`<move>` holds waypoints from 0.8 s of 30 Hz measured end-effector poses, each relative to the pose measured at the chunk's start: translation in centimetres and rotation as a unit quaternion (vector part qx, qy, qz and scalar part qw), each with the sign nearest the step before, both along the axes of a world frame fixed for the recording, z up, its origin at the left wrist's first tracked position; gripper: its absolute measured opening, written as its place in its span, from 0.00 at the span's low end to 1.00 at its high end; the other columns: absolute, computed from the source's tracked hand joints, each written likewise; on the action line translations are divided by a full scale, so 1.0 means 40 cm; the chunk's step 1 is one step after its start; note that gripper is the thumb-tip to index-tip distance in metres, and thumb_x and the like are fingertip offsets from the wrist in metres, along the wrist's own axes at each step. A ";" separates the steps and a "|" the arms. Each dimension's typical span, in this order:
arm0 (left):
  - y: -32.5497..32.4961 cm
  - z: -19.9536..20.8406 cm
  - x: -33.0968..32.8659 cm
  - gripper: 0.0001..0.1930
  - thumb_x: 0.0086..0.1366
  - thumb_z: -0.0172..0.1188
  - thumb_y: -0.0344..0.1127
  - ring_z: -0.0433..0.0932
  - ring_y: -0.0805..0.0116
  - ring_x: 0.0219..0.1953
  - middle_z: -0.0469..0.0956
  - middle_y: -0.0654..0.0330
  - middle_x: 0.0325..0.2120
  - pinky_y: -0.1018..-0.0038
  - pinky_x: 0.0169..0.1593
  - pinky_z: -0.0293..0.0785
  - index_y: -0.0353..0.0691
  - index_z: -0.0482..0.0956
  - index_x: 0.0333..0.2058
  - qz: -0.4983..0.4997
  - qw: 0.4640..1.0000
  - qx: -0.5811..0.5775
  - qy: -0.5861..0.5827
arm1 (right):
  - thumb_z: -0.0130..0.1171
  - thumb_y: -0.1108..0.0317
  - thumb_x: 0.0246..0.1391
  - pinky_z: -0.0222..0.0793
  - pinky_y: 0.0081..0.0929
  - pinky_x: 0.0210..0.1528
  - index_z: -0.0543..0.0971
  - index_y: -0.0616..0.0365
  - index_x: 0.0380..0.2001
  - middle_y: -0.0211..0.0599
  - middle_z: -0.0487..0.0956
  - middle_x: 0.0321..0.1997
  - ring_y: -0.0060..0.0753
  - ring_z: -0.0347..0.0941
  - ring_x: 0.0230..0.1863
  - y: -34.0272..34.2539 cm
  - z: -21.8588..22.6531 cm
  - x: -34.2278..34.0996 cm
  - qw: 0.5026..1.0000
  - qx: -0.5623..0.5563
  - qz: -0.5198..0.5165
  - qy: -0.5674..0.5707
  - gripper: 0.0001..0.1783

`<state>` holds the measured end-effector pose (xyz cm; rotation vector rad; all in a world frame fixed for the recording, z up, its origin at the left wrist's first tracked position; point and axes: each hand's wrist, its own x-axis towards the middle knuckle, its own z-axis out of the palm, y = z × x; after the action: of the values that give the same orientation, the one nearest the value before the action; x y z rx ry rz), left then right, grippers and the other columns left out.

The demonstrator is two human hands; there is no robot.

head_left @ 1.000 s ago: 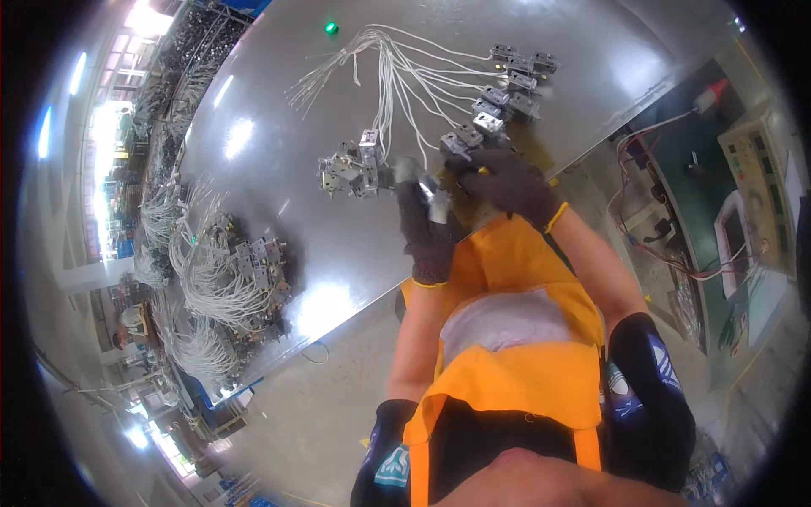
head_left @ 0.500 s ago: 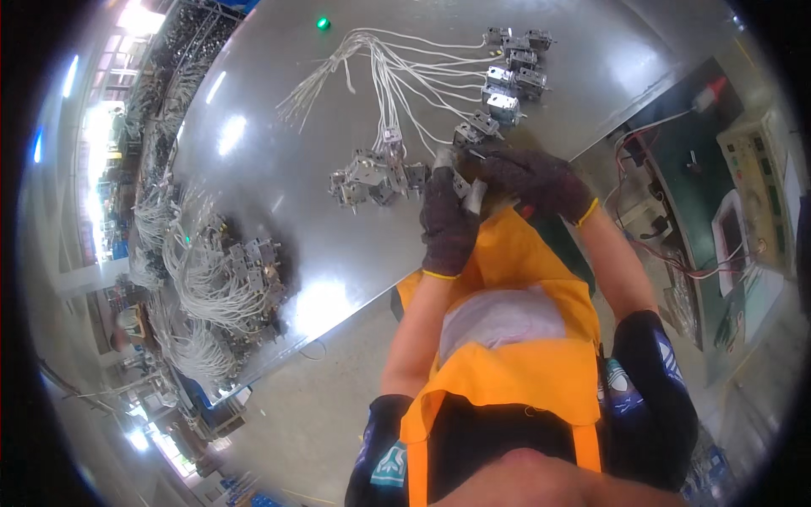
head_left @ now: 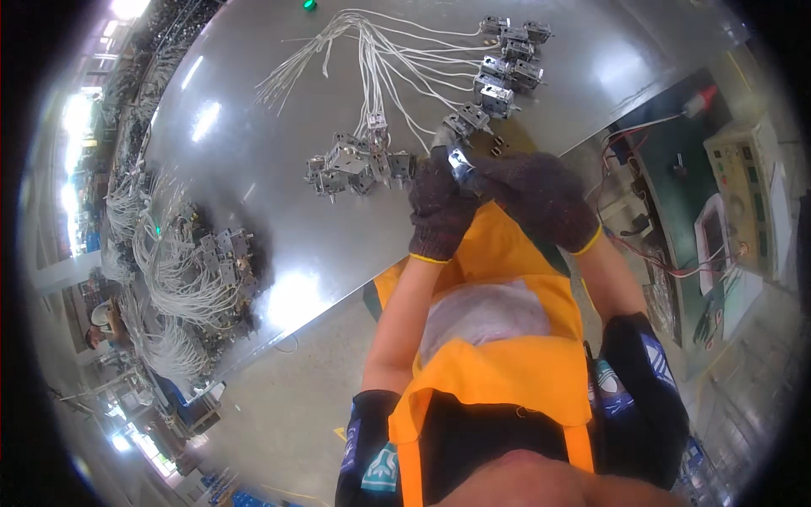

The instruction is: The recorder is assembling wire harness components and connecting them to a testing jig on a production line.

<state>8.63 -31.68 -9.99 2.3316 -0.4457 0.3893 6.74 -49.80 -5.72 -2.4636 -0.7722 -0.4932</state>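
Note:
My left hand (head_left: 438, 203), in a dark knitted glove with a yellow cuff, is closed round a small shiny metal part (head_left: 460, 164) at the table's near edge. Close against it is my right hand (head_left: 541, 196), gloved alike, its fingers curled in; what they hold, if anything, is hidden. Beyond the hands, boxy metal units (head_left: 497, 101) on white wires (head_left: 368, 63) stand in an uneven row. A second cluster of metal units (head_left: 346, 165) lies to the left of my left hand. Small dark pieces (head_left: 498, 145) rest just past my right fingers.
A big heap of white-wired metal units (head_left: 190, 275) covers the table's left end. To the right, a green-topped bench (head_left: 676, 186) carries a beige control box (head_left: 743, 173) and loose red and white cables. The metal table (head_left: 287, 220) has a straight near edge.
My right hand has come in against the left, and its fingers have curled over. The shiny part in my left hand has turned. The whole view has shifted slightly.

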 end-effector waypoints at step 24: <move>0.001 0.015 0.025 0.35 0.52 0.68 0.36 0.77 0.42 0.41 0.76 0.41 0.42 0.55 0.44 0.73 0.34 0.65 0.57 -0.055 0.996 -0.028 0.056 | 0.51 0.63 0.57 0.69 0.49 0.40 0.75 0.56 0.37 0.47 0.76 0.30 0.53 0.74 0.35 0.059 0.044 0.013 0.981 -0.104 -0.025 0.159 0.10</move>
<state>9.61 -31.62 -9.40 2.2500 -0.5002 0.2136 7.27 -47.43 -3.96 -2.6685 -0.6592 -0.0294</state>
